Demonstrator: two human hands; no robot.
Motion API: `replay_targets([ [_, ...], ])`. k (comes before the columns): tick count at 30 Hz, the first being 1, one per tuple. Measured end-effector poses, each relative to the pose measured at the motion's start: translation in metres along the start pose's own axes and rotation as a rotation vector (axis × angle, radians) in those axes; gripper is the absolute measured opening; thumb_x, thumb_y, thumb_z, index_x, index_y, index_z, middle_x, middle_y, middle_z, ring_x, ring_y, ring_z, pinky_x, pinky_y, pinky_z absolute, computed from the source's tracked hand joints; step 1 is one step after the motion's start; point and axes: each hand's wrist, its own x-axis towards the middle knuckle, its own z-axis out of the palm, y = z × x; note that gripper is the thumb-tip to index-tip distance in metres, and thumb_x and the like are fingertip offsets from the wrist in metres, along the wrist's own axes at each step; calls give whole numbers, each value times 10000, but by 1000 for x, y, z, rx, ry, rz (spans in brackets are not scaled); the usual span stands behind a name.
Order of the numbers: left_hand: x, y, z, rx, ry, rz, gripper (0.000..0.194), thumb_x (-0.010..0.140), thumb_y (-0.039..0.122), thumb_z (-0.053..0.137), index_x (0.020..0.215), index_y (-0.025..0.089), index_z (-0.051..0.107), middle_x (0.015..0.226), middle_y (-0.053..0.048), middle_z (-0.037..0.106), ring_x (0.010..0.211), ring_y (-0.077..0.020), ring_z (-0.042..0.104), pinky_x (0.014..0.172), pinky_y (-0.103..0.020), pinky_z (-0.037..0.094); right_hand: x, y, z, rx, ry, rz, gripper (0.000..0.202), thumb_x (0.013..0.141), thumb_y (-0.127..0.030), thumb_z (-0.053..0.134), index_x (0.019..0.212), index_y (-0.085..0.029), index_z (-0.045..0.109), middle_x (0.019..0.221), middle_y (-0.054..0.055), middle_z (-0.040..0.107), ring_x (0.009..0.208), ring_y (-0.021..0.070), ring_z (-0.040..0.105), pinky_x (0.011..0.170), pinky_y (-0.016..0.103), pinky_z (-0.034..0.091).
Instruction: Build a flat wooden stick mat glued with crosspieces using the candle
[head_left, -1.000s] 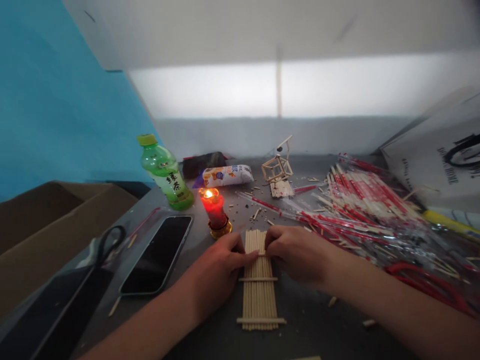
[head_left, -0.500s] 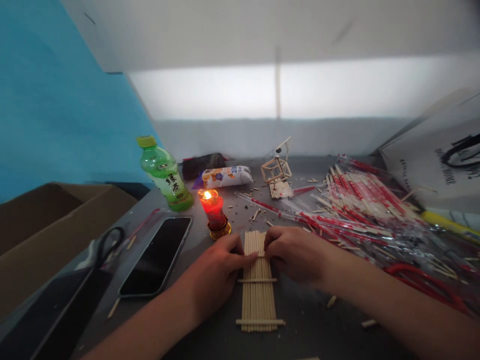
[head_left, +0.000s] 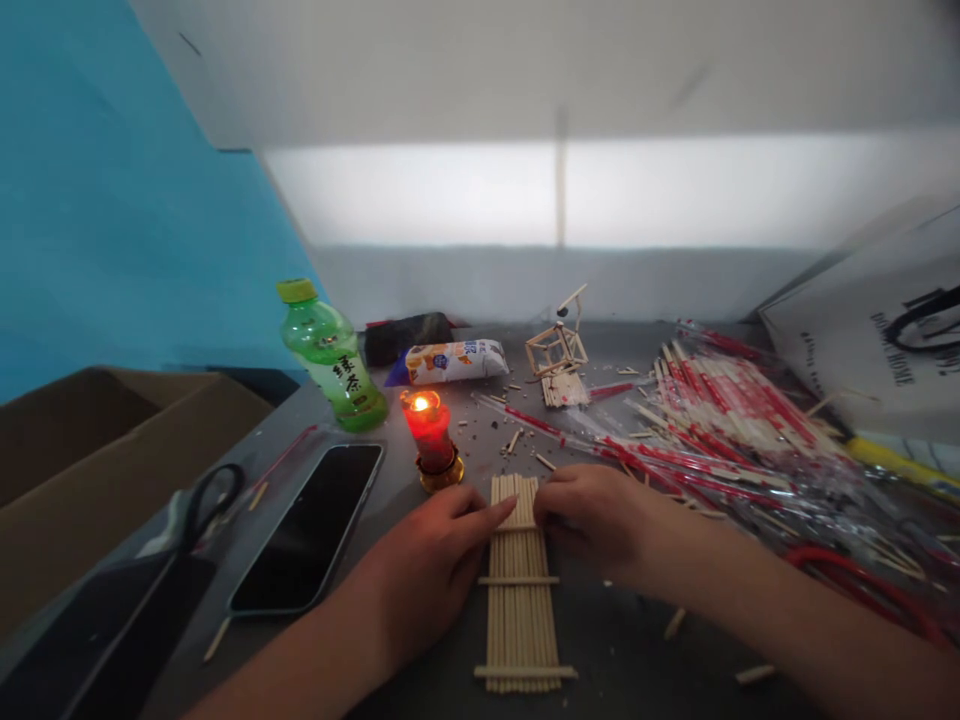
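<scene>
A flat panel of thin wooden sticks [head_left: 521,625] lies on the table, its sticks side by side with three short sticks across them. My left hand [head_left: 450,540] is closed at the panel's left edge, thumb stretched over the far cross stick [head_left: 519,527]. At the right edge, the bent fingers of my right hand [head_left: 592,505] pinch near the other end of that cross stick. Both its ends are hidden by my fingers. Just beyond my left hand burns a red candle [head_left: 429,440] on a gold-coloured base.
A phone [head_left: 307,530] and a green tea bottle [head_left: 334,365] are on the left, with a cardboard box [head_left: 187,425] beyond the edge. Behind are a snack packet [head_left: 454,362] and a small stick structure [head_left: 559,360]. Wrapped sticks [head_left: 735,400] and red-handled scissors [head_left: 862,580] lie right.
The whole view has shifted slightly, so things sit a little lower. My hands stay at the far cross stick, with the left thumb raised slightly.
</scene>
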Motion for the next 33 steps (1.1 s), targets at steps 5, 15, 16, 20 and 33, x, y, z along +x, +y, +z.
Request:
replay_targets([
  [5,-1,1,-1,-62,29,-20,395,973,106,453,1248,268,686,1011,-47,651,887,-183,665,809,-317,558,-4,-5,-3,-50,12,26,122,913,-95,553,897,-170,648,818,29,645,673,143,566,580,250,352],
  [15,7,39,-27,-633,266,-260,135,898,258,680,995,300,764,883,7,770,804,-200,732,681,-286,589,-9,-36,-34,220,110,83,157,891,-142,613,937,-213,745,849,-11,746,741,121,653,678,228,459],
  [16,8,43,-29,-723,244,-286,118,882,278,706,977,304,769,858,13,780,766,-198,736,630,-270,587,-11,-41,-37,280,121,100,154,899,-161,618,953,-217,751,845,-17,752,732,113,656,664,217,463],
  [20,13,54,-30,-816,197,-319,73,872,326,746,914,282,786,786,15,779,699,-154,705,603,-209,567,-34,-56,-58,434,144,180,139,923,-249,646,1029,-219,731,863,-14,761,734,117,677,626,200,486],
  [33,13,67,16,-1276,-22,-429,252,908,473,709,929,223,693,701,20,681,486,-141,665,344,-176,508,-195,59,-101,-207,306,629,202,903,-239,577,986,-252,761,974,57,793,880,274,731,769,377,548],
])
